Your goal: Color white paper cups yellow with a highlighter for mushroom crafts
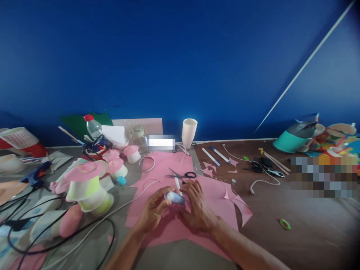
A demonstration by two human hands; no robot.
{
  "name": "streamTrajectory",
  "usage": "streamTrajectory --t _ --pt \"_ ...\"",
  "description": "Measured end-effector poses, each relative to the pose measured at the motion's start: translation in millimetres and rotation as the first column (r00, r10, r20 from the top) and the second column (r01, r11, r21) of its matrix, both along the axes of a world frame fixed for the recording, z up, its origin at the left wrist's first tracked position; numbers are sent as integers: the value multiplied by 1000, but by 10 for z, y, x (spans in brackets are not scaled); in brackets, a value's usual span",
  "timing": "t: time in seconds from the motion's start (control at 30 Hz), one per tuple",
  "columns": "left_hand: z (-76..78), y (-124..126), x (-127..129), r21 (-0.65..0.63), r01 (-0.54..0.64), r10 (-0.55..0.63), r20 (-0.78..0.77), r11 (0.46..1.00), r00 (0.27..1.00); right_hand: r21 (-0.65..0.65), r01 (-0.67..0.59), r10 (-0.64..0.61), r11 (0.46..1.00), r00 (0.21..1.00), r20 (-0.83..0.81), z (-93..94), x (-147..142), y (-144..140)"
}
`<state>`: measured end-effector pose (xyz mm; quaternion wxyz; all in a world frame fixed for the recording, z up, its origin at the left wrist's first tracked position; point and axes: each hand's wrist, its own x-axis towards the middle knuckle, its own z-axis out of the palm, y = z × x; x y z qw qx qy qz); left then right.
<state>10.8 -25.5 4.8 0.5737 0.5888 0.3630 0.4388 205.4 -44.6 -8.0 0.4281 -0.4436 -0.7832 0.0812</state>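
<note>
A small glue bottle (174, 197) is held between the left hand (153, 213) and the right hand (198, 208), fingers closed around it, above pink paper (213, 187) at the bench's near centre. It is judged light, rigid and slightly slippery, best gripped around its barrel. Its cap and label are blurred and partly hidden by the fingers.

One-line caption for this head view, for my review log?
Both hands, left hand and right hand, hold a small tube over pink paper, scissors beyond.
</note>
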Motion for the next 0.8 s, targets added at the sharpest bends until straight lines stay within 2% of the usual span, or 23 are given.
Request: streamTrajectory --t 0.13,0.33,0.5,0.57,0.73,0.8 --pt "0 8 -4 16 -20 21 -34 1000 999 -80 -89 92 993 995 36 24 14 2" --pt "42 -4 2 15 -1 1 -27 1000 1000 -2 41 -41 999 999 28 -24 15 19" --pt "35 3 -22 12 -19 20 -26 1000 999 -43 -133 134 990 991 23 7 32 24" --pt "34 0 -24 16 -25 26 -37 1000 999 -73 -160 161 984 987 14 8 28 21" --pt "45 -24 -4 2 13 -13 -14 1000 1000 -25 29 -29 999 999 17 -13 -2 4" --pt "45 -23 -5 -10 -16 16 -20 1000 1000 -5 33 -33 999 999 22 6 -2 -3"
